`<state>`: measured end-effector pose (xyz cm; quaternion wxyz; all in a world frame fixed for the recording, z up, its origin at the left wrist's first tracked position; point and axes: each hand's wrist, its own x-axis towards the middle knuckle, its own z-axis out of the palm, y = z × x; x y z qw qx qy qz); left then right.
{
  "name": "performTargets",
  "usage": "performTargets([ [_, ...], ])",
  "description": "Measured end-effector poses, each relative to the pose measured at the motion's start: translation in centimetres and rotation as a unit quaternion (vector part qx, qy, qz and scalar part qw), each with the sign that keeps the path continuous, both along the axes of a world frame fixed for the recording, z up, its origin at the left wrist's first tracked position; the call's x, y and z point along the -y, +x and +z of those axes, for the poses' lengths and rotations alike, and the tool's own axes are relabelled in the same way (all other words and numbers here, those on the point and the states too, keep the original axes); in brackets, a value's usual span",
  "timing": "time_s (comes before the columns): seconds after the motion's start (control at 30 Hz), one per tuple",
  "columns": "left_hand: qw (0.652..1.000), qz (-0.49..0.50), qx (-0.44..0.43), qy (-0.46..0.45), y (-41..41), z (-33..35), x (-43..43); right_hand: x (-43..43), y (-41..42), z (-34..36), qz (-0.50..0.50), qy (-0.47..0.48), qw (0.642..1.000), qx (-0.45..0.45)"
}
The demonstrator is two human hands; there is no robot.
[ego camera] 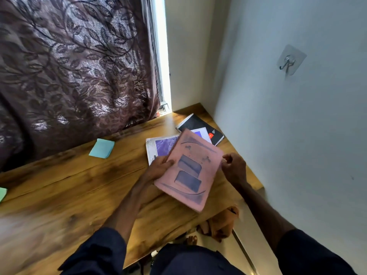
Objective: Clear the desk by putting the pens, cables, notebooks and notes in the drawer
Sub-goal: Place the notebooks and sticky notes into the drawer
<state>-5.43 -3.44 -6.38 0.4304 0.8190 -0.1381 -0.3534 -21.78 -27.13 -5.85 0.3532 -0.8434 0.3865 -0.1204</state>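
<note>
My left hand (158, 167) grips the left edge of a pink notebook (190, 169), thumb on its cover, holding it tilted above the wooden desk (79, 187). My right hand (234, 167) hovers by the notebook's right edge with loosely curled fingers; whether it touches the notebook is unclear. Under the pink notebook lies a purple-and-white notebook (160, 147). A black spiral notebook (200, 124) sits in the far corner. A blue sticky-note pad (102, 148) lies near the curtain, and a green note (2, 193) shows at the left edge. No drawer is visible.
A patterned dark curtain (75, 66) hangs over the desk's back edge. A white wall (297, 135) with an adhesive hook (290, 60) borders the desk on the right. An orange cloth (222, 223) lies on the floor below the desk's right end.
</note>
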Motion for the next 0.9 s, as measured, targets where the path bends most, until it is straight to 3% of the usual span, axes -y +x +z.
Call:
performTargets([
  [0.17,0.967,0.201,-0.115,-0.105,0.8,-0.3,-4.8,-1.3,1.7,-0.1,0.019,0.035,0.999,-0.028],
  [0.33,0.911,0.298,-0.211,-0.193,-0.4,-0.6,-6.4,-3.4,3.9,-0.3,0.051,0.092,0.993,-0.058],
  [0.4,0.897,0.308,-0.229,-0.220,-0.8,-0.6,-6.6,-4.0,4.3,-0.2,0.059,0.197,0.978,-0.022],
  [0.5,0.887,0.319,-0.241,-0.229,-1.3,-0.6,-6.9,-4.2,4.8,0.0,0.064,0.405,0.911,0.050],
  [0.6,0.893,0.301,-0.246,-0.228,-1.6,-0.9,-7.5,-4.3,5.3,0.6,0.091,0.517,0.850,0.052],
  [0.77,0.900,0.278,-0.251,-0.223,-3.1,-1.0,-9.0,-5.6,5.0,0.5,0.186,0.463,0.866,0.025],
  [0.9,0.913,0.268,-0.233,-0.201,-4.7,-1.0,-10.4,-7.1,3.2,0.4,0.177,0.499,0.847,0.052],
])
